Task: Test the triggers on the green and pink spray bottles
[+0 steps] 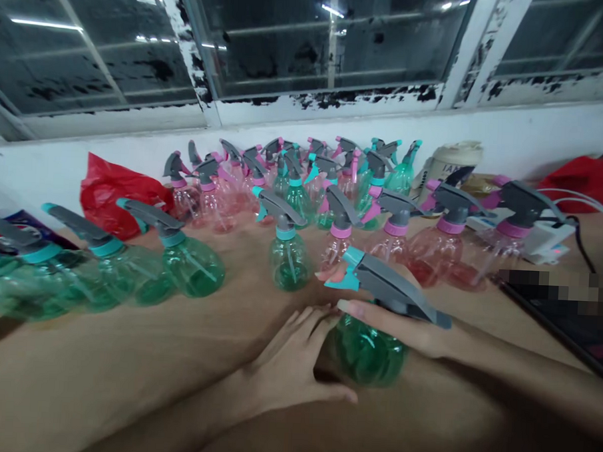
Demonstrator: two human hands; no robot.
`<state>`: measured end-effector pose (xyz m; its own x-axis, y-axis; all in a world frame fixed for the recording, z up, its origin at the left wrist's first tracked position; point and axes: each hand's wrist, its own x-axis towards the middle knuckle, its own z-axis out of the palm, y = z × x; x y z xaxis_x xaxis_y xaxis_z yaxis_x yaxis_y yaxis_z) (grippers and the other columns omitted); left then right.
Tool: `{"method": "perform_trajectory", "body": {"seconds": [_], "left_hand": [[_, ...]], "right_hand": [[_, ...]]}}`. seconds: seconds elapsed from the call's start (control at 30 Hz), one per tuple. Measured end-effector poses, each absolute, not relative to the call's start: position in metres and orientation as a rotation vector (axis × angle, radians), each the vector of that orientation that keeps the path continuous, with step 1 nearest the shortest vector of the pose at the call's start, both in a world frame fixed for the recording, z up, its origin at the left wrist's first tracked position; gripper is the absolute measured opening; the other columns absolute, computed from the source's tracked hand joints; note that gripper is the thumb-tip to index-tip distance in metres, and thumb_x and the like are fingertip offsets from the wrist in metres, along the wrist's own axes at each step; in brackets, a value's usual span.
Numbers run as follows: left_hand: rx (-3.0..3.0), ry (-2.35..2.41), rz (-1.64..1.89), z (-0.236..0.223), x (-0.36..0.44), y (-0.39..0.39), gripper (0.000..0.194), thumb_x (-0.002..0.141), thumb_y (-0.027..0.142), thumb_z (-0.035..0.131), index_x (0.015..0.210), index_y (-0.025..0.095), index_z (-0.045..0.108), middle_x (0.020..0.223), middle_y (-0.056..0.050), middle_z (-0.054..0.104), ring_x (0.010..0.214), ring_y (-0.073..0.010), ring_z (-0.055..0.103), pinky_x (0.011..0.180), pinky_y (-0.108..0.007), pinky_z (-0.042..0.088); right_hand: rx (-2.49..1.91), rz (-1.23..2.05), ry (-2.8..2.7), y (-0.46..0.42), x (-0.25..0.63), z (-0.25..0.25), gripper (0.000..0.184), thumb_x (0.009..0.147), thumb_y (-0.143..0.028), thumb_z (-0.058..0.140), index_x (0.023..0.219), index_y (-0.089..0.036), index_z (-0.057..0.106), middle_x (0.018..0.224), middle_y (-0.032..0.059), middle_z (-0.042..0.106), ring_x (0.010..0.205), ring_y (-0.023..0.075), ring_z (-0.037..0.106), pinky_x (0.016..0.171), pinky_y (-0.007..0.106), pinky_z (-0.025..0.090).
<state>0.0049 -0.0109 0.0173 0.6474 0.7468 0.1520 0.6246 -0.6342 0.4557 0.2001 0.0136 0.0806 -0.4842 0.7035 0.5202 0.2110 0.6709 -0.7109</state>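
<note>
My right hand (407, 327) is closed round the neck of a green spray bottle (368, 355) with a grey and turquoise trigger head. The bottle is at or just above the brown tabletop (215, 369); I cannot tell whether it touches. Beside its left side, my left hand (296, 359) is open, fingers stretched forward and thumb apart. Just beyond my hands stands another green spray bottle (288, 262) with a turquoise collar. Behind my right hand are pink spray bottles (435, 248) with grey and pink heads.
More green spray bottles (194, 268) form a row at left. A crowd of pink and green bottles (297, 196) fills the back by the wall. A red plastic bag (117, 194), a paper cup (447, 166), a white power strip (545, 240) and a dark, partly blurred device (552, 323) lie around.
</note>
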Motion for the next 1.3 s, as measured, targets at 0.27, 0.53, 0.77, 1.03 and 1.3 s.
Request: {"method": "perform_trajectory", "body": {"seconds": [0.27,0.53,0.77,1.03,1.3], "left_hand": [[2.475,1.120,0.175,0.016,-0.003,-0.010,0.115,0.062,0.076,0.062,0.146,0.009,0.019,0.149,-0.023,0.024,0.137,-0.0376,0.021,0.109,-0.053,0.023],[2.481,1.057,0.200,0.014,-0.005,-0.008,0.114,0.065,0.075,0.061,0.148,0.015,0.009,0.152,-0.017,0.020,0.138,-0.0355,0.018,0.110,-0.052,0.022],[2.535,1.010,0.225,0.011,-0.010,-0.010,0.114,0.064,0.061,0.070,0.148,0.016,0.007,0.152,-0.012,0.021,0.138,-0.0316,0.021,0.111,-0.047,0.025],[2.562,1.003,0.267,0.009,-0.010,-0.007,0.111,0.066,0.057,0.069,0.148,0.016,0.005,0.152,-0.012,0.024,0.138,-0.0314,0.022,0.111,-0.046,0.025],[2.590,0.993,0.299,0.009,-0.011,-0.008,0.113,0.067,0.051,0.071,0.148,0.018,0.000,0.152,-0.010,0.025,0.138,-0.0290,0.022,0.112,-0.043,0.025]], "right_hand": [[-0.631,0.749,-1.979,0.021,0.196,0.079,0.010,0.085,-0.029,0.059,0.088,-0.021,0.064,0.080,-0.0003,0.066,0.072,0.0133,0.063,0.065,0.026,0.048],[-0.679,0.776,-1.990,0.020,0.196,0.077,0.015,0.088,-0.031,0.054,0.077,-0.021,0.056,0.068,-0.0041,0.055,0.061,0.0089,0.053,0.056,0.023,0.042],[-0.665,0.922,-1.999,0.022,0.200,0.075,0.017,0.087,-0.031,0.055,0.102,-0.026,0.062,0.093,0.0015,0.065,0.083,0.0161,0.063,0.077,0.030,0.051],[-0.719,0.877,-1.972,0.017,0.196,0.076,0.020,0.085,-0.028,0.058,0.104,-0.028,0.064,0.079,0.0012,0.060,0.068,0.0165,0.059,0.066,0.031,0.052],[-0.654,0.924,-1.884,0.016,0.194,0.072,0.039,0.081,-0.021,0.061,0.118,-0.033,0.060,0.095,0.0008,0.068,0.074,0.0170,0.065,0.072,0.031,0.055]]}}
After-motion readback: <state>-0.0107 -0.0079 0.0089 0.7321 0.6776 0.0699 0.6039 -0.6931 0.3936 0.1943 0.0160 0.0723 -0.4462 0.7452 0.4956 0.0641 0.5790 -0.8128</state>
